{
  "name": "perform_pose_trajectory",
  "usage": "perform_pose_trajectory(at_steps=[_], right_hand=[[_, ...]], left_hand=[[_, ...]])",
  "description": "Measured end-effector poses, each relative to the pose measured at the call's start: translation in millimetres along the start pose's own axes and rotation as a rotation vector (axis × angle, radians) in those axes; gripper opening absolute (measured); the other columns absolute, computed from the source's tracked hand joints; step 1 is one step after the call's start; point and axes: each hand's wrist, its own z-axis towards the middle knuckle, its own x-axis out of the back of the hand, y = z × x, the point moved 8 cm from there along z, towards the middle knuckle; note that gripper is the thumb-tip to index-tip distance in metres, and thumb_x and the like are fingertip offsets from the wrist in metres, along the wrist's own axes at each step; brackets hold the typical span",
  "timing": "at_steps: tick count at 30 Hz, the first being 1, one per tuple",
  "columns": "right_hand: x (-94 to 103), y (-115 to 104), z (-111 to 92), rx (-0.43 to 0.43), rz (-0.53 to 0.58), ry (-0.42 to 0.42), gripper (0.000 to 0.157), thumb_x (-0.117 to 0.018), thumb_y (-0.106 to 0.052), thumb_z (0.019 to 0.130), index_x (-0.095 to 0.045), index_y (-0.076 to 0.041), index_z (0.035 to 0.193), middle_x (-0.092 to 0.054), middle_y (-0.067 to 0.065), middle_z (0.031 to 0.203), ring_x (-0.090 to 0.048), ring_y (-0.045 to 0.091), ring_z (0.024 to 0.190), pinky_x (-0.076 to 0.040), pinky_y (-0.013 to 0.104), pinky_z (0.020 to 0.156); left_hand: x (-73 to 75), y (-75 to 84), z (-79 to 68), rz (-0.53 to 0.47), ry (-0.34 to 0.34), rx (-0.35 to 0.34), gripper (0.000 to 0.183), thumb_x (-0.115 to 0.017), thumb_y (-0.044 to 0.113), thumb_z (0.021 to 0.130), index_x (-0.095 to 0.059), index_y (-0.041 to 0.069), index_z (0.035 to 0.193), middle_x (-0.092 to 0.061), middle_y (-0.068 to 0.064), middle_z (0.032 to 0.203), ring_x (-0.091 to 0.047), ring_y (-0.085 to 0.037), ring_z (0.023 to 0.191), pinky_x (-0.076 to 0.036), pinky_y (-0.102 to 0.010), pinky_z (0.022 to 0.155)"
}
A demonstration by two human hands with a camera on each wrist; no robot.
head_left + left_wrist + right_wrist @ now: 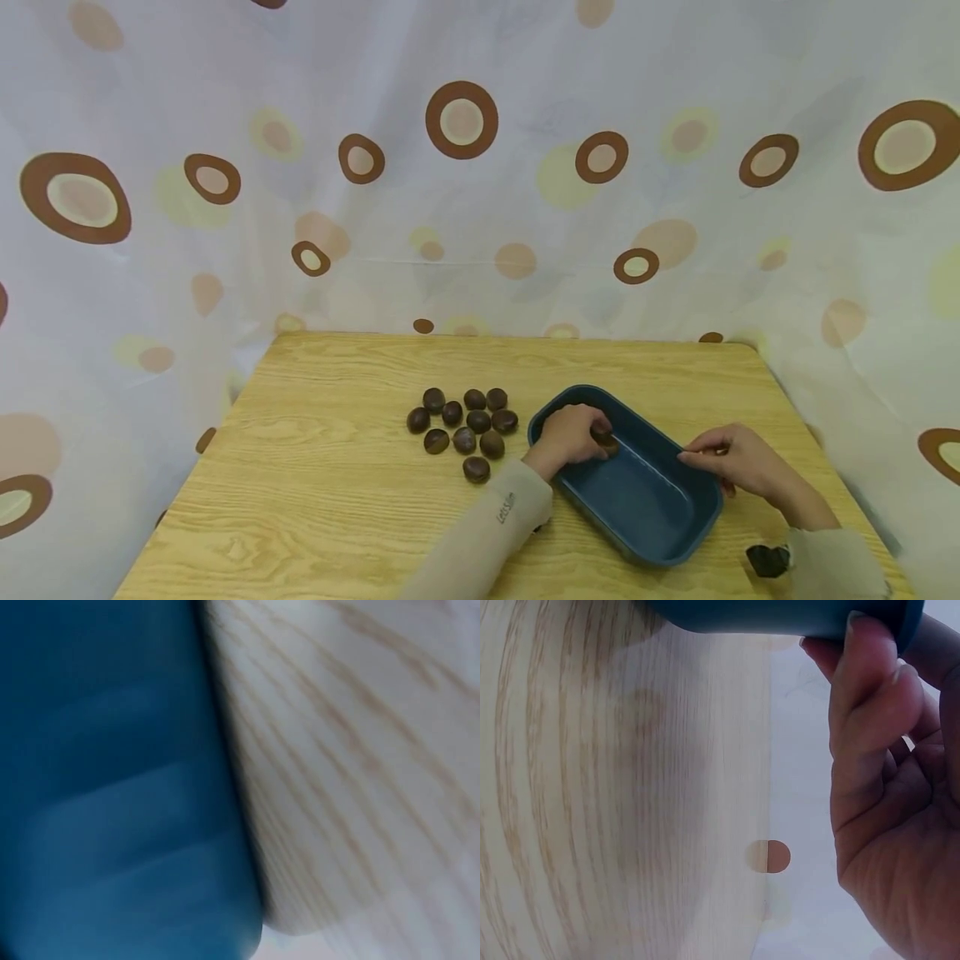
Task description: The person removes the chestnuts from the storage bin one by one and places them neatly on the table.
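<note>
A deep blue rectangular basin with rounded corners rests on the table. My left hand reaches over its near left side, fingers curled down at a brown chestnut just inside; the fingers partly cover it. At the basin's right side, my right hand pinches the rim between thumb and fingers. The right wrist view shows those fingertips against the basin's outer wall. The left wrist view has the basin wall close up but not the left hand.
Several chestnuts lie in a loose group on the wooden table, left of the basin. A spotted curtain hangs behind and along both sides of the table. A small black object is beside the right sleeve.
</note>
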Motion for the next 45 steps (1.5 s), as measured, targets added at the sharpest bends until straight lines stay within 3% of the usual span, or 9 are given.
perform_pose_trajectory(at_steps=[8,14,20,24,31,39,45], right_hand=[[0.1,-2,-1,0.0,0.007,-0.002,0.027,-0.069,-0.021,0.101,-0.077,0.001,0.114,-0.066,0.005,0.068,-0.054,0.013,0.043,-0.054,0.037,0.046],[0.2,-3,-2,-0.001,0.011,-0.007,0.026,-0.069,-0.021,0.101,-0.078,0.001,0.113,-0.067,0.006,0.073,-0.054,0.012,0.044,-0.054,0.037,0.046],[-0.5,-4,-3,-0.004,0.009,-0.008,0.025,-0.069,-0.021,0.101,-0.078,-0.001,0.112,-0.067,0.006,0.073,-0.054,0.013,0.044,-0.054,0.038,0.046],[-0.3,-4,-2,-0.001,0.006,-0.013,0.025,-0.068,-0.021,0.102,-0.078,-0.001,0.113,-0.064,0.005,0.067,-0.054,0.012,0.044,-0.054,0.037,0.046],[0.0,-3,-2,0.007,0.012,-0.017,0.025,-0.068,-0.02,0.102,-0.078,0.0,0.113,-0.063,0.005,0.064,-0.054,0.013,0.043,-0.054,0.038,0.046],[0.1,-4,-3,0.017,0.008,-0.003,0.024,-0.069,-0.02,0.101,-0.078,0.0,0.111,-0.065,0.005,0.067,-0.054,0.013,0.044,-0.054,0.037,0.047],[-0.1,-5,-3,0.027,0.0,-0.004,0.026,-0.068,-0.02,0.102,-0.077,0.001,0.113,-0.062,0.004,0.061,-0.054,0.014,0.043,-0.055,0.036,0.048]], left_hand=[[-6.4,0.5,3.4,-0.03,-0.038,-0.06,0.033,-0.089,0.03,0.084,-0.079,0.026,0.115,-0.074,0.012,0.113,-0.066,-0.003,0.103,-0.051,-0.018,0.09],[-3.8,0.2,3.8,-0.227,-0.018,-0.088,0.031,-0.088,0.026,0.086,-0.078,0.023,0.115,-0.074,0.009,0.11,-0.066,-0.003,0.097,-0.052,-0.019,0.088],[3.0,4.1,1.0,-0.384,0.002,-0.149,0.031,-0.086,0.022,0.088,-0.077,0.02,0.117,-0.071,0.006,0.112,-0.064,0.0,0.087,-0.054,-0.016,0.075],[6.8,5.9,0.7,-0.403,0.034,-0.19,0.031,-0.083,0.023,0.09,-0.076,0.02,0.121,-0.069,0.005,0.116,-0.063,0.002,0.085,-0.053,-0.014,0.071],[13.9,9.9,-3.3,-0.443,0.088,-0.258,0.034,-0.08,0.025,0.093,-0.074,0.019,0.126,-0.069,0.002,0.122,-0.066,0.001,0.095,-0.053,-0.012,0.082],[25.2,12.0,-12.4,-0.52,0.134,-0.262,0.036,-0.078,0.029,0.095,-0.073,0.019,0.129,-0.066,0.002,0.123,-0.063,0.001,0.096,-0.054,-0.015,0.084],[34.8,11.7,-20.9,-0.553,0.155,-0.277,0.035,-0.079,0.03,0.094,-0.073,0.022,0.128,-0.065,0.003,0.121,-0.062,0.0,0.095,-0.055,-0.017,0.084]])
